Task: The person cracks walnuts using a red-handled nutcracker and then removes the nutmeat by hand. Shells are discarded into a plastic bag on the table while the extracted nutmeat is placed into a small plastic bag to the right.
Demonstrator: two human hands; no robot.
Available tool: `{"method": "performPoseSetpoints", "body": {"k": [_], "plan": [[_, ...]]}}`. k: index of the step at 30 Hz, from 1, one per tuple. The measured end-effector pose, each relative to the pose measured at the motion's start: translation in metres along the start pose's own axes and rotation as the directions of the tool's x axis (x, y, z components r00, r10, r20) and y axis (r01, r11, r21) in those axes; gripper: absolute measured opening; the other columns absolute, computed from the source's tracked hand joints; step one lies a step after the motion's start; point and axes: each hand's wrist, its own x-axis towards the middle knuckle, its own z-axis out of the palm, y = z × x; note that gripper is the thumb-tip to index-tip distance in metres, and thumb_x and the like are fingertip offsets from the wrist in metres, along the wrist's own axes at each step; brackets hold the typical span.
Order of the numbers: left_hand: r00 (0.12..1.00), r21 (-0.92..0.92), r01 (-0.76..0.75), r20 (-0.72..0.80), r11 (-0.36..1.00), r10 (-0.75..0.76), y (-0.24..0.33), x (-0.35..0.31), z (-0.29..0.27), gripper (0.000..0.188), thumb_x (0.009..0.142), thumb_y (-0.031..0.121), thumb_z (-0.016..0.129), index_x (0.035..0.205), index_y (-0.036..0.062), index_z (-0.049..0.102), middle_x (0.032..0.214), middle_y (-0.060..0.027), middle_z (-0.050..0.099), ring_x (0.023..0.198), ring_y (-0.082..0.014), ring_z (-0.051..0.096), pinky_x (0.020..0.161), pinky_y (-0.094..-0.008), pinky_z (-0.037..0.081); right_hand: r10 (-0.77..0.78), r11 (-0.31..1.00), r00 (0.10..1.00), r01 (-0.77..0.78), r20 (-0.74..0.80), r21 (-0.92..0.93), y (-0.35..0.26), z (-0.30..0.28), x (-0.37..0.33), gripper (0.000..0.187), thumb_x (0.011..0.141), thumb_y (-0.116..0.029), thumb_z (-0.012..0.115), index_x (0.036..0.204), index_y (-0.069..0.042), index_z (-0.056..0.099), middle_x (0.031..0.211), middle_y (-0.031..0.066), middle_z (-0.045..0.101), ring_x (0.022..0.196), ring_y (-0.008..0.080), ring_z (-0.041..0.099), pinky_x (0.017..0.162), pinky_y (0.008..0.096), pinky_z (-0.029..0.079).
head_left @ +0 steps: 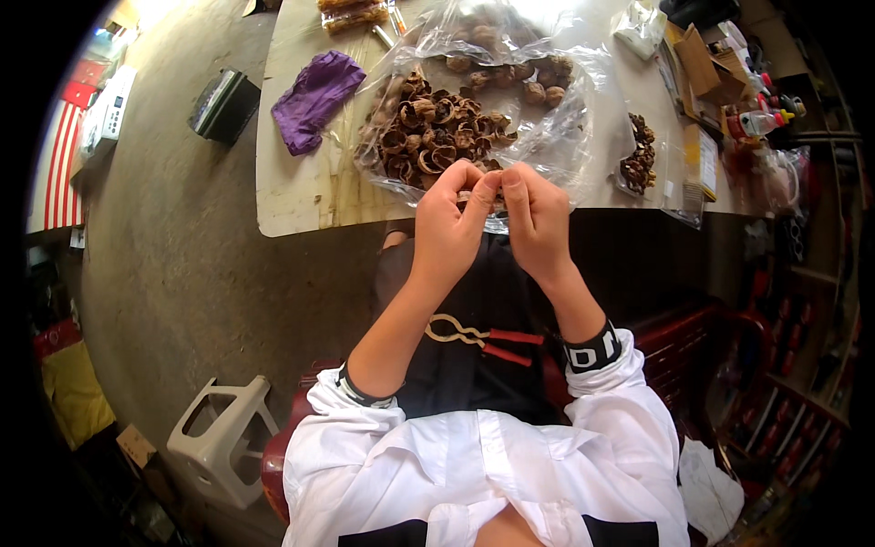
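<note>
Both hands meet at the table's front edge, thumbs and fingertips pressed together. My left hand (453,205) and my right hand (540,219) are closed in a pinch; what sits between the fingertips is hidden. Just beyond them, broken walnut shells (428,132) lie heaped on a clear plastic bag (570,137). Whole walnuts (545,91) are farther back on the same bag. A tray of dark brown walnut kernels (638,155) stands to the right of the bag. Red-handled pliers (483,339) with wide curved jaws rest on my lap.
A purple cloth (314,100) lies at the left of the pale table (283,196). Cardboard pieces (706,68) and bottles (761,120) crowd the right side. A black bin (225,107) and a beige plastic stool (223,438) stand on the floor to the left.
</note>
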Motion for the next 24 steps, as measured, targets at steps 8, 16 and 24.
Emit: {"method": "performPoseSetpoints", "body": {"k": [8, 16, 24], "plan": [[0.99, -0.067, 0.129, 0.061, 0.989, -0.125, -0.014, 0.011, -0.004, 0.047, 0.103, 0.035, 0.043, 0.074, 0.0012, 0.055, 0.062, -0.0005, 0.053, 0.055, -0.0076, 0.048, 0.049, -0.0251, 0.04, -0.106, 0.991, 0.986, 0.093, -0.132, -0.101, 0.018, 0.026, -0.005, 0.041, 0.1, -0.023, 0.044, 0.066, -0.002, 0.046, 0.06, 0.0161, 0.047, 0.052, 0.0357, 0.048, 0.049, 0.0398, 0.039], [0.912, -0.323, 0.409, 0.113, 0.853, -0.395, -0.015, 0.011, -0.005, 0.045, 0.104, 0.038, 0.039, 0.076, 0.0068, 0.057, 0.059, 0.0011, 0.051, 0.046, -0.0067, 0.044, 0.041, -0.0209, 0.033, -0.032, 0.999, 0.985, 0.032, -0.172, 0.002, 0.02, 0.037, -0.01, 0.044, 0.103, -0.027, 0.034, 0.068, -0.002, 0.043, 0.056, 0.0133, 0.045, 0.047, 0.0296, 0.049, 0.048, 0.0386, 0.039], [0.943, -0.305, 0.333, 0.084, 0.892, -0.323, -0.026, 0.021, -0.014, 0.051, 0.102, 0.046, 0.042, 0.076, 0.0055, 0.058, 0.059, -0.0003, 0.054, 0.046, -0.0058, 0.045, 0.041, -0.0199, 0.031, 0.321, 0.824, 0.946, -0.303, 0.047, 0.479, 0.024, 0.042, -0.001, 0.049, 0.105, -0.032, 0.032, 0.071, -0.001, 0.049, 0.058, 0.002, 0.049, 0.051, 0.0096, 0.051, 0.045, 0.0255, 0.038]]}}
